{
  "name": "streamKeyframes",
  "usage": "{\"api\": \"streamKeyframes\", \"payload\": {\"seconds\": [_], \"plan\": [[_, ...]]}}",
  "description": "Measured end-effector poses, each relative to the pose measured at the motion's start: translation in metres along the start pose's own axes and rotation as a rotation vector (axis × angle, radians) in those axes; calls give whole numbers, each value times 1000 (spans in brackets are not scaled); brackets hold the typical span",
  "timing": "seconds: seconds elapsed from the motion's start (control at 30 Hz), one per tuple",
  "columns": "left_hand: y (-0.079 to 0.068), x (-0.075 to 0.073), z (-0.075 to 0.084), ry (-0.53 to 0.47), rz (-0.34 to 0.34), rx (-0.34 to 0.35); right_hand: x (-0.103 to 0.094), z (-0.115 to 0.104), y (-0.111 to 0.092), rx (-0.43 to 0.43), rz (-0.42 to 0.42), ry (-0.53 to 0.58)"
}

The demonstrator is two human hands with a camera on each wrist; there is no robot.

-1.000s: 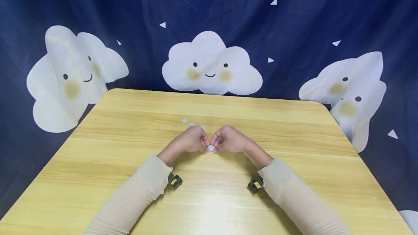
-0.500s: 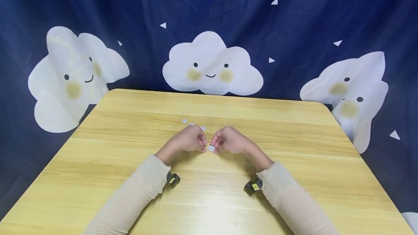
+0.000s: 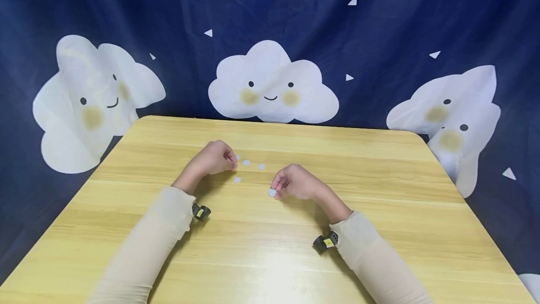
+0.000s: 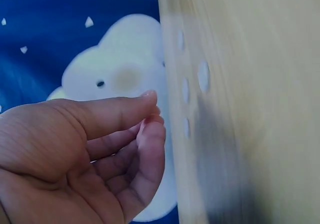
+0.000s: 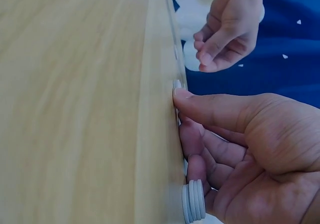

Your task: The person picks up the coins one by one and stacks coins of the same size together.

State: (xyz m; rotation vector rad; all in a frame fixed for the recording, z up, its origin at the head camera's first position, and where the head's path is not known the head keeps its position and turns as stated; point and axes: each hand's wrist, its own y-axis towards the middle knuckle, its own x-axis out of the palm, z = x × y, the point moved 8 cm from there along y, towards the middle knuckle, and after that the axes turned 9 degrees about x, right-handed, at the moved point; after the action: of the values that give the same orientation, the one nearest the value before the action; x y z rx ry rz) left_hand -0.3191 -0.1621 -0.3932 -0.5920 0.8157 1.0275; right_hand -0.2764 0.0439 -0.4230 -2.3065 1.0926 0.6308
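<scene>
In the head view my left hand (image 3: 217,157) hovers near several flat white discs (image 3: 246,163). Its fingertips lie right at the rearmost disc (image 3: 238,157) and overlap it there. The left wrist view shows thumb and index tips close together, with nothing visible between them. My right hand (image 3: 297,182), low over the table, pinches a white disc (image 3: 272,193) that sticks out to the left. From the right wrist, a stack of similar discs (image 5: 194,201) appears right against the lower curled fingers; the hand hides it in the head view.
A single disc (image 3: 237,180) lies in front of the others. The pale wooden table (image 3: 236,247) reaches back to a dark blue curtain (image 3: 270,8) printed with clouds. Both forearms wear beige sleeves and black wrist cameras (image 3: 201,212).
My left hand let go beside the right hand's disc and moved left and back to the loose discs. The front disc, formerly hidden, shows. My right hand stays nearly still.
</scene>
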Motion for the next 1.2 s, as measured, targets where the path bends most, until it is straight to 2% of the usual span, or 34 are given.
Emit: {"api": "streamKeyframes", "payload": {"seconds": [0.17,0.43,0.5,0.73,1.2], "plan": [[7,-10,-16,32,9,13,0,-1,0,5,2,-2],[27,-5,-15,14,-22,168,0,0,1,7,10,-16],[31,-3,-15,-1,-37,188,-1,0,1,4,12,-20],[41,7,-12,-33,-122,229,-1,1,1,9,11,-15],[49,20,-3,12,-187,222,0,1,2,9,15,-34]]}}
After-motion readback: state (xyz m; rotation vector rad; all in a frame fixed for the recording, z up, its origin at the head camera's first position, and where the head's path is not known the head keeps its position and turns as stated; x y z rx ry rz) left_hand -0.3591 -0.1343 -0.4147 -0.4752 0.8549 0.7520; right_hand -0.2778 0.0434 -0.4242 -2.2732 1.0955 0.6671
